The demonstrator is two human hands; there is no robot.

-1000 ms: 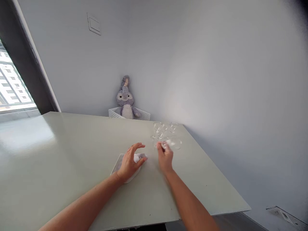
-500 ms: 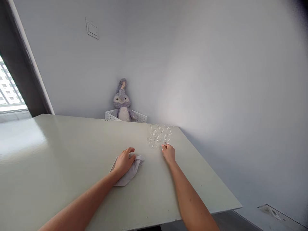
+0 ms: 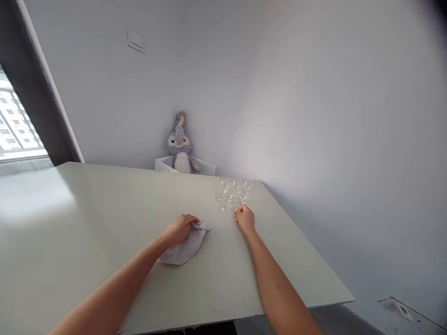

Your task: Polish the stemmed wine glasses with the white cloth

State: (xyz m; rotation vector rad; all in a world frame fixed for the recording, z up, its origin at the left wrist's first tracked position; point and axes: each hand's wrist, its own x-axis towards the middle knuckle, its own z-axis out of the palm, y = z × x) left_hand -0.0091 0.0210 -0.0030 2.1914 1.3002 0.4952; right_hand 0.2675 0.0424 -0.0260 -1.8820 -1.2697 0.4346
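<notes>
A pale lilac-grey cloth lies on the table, partly bunched at its right end. Over its upper edge, my left hand curls its fingers down onto the fabric. To the right, my right hand pinches low at the stem of a small clear stemmed glass, the nearest on the right of a cluster. Several similar stemmed glasses stand upright close together just beyond my fingers. Their clear outlines overlap, and my fingers partly hide the held glass.
The glossy pale table has its right edge near the wall. Behind its far edge, a purple plush rabbit sits in a white perforated basket. A wall switch is at upper left, and a socket at lower right.
My left hand's fingers have closed down from a spread pose onto the cloth, which has shifted slightly. My right fingers have changed their pinch slightly beside the glass. The view has tilted a little.
</notes>
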